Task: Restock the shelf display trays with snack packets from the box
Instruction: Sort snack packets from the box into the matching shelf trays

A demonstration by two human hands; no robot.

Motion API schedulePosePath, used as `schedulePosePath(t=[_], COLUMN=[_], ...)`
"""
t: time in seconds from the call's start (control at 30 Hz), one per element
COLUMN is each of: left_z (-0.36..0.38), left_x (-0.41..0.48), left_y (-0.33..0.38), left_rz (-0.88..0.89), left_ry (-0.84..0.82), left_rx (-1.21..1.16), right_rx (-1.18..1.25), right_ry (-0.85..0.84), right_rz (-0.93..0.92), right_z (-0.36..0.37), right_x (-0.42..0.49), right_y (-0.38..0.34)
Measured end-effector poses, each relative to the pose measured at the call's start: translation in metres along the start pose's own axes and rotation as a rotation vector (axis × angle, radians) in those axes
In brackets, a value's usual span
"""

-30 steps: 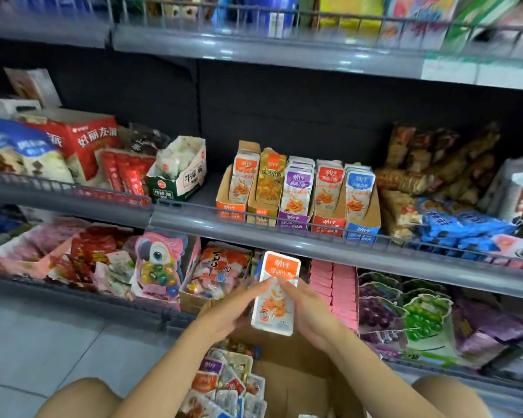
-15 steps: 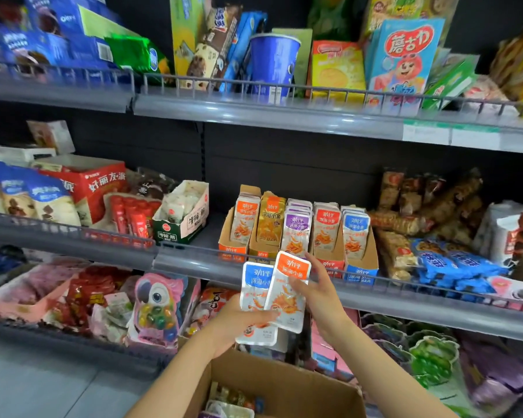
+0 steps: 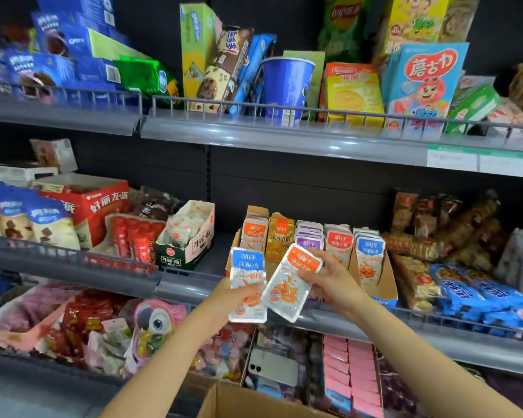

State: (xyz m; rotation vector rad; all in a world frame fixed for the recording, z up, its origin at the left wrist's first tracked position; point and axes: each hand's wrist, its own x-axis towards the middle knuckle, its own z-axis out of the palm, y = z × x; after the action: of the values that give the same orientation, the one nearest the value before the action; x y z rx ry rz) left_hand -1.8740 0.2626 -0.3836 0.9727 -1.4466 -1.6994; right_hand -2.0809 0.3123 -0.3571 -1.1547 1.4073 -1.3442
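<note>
Restocking looks partway: the display tray [image 3: 388,277] at centre frame stands nearly full, while the left hand [image 3: 233,293] pinches a blue-topped packet [image 3: 247,274] and the right hand [image 3: 332,279] grips an orange-topped packet [image 3: 290,285] just before it, unplaced, above the cardboard box [image 3: 245,401] at bottom centre.

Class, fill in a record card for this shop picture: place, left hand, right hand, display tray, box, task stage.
place: shop shelving, snacks on three levels
left hand: holds blue-topped packet, upright
right hand: holds orange-topped packet, tilted
display tray: cardboard, on the middle shelf, packets standing in rows by colour
box: open cardboard, at the bottom edge of view
task stage: both packets held in front of the tray, not yet placed
</note>
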Motion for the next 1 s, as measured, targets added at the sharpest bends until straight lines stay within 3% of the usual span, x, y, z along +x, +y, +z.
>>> schedulePosePath(t=[0.1, 0.3, 0.5, 0.8, 1.0], left_z=[-0.011, -0.005, 0.021, -0.049, -0.094], left_x=[0.015, 0.045, 0.068, 0.069, 0.061], left_y=[0.008, 0.014, 0.016, 0.013, 0.007], left_rz=[-0.013, 0.013, 0.112, 0.092, 0.1], left_ry=[0.037, -0.08, 0.072, 0.311, 0.353], left_rx=[-0.021, 0.015, -0.054, 0.0, 0.029], right_rx=[-0.059, -0.168, -0.191, -0.242, -0.538], right_ry=[0.075, 0.228, 0.28, 0.158, 0.05], right_rz=[-0.066, -0.148, -0.167, -0.274, -0.314], right_z=[-0.008, -0.063, -0.093, 0.009, 0.073], right_x=[0.018, 0.045, 0.057, 0.123, 0.179], right_y=[-0.015, -0.033, -0.044, -0.04, -0.021])
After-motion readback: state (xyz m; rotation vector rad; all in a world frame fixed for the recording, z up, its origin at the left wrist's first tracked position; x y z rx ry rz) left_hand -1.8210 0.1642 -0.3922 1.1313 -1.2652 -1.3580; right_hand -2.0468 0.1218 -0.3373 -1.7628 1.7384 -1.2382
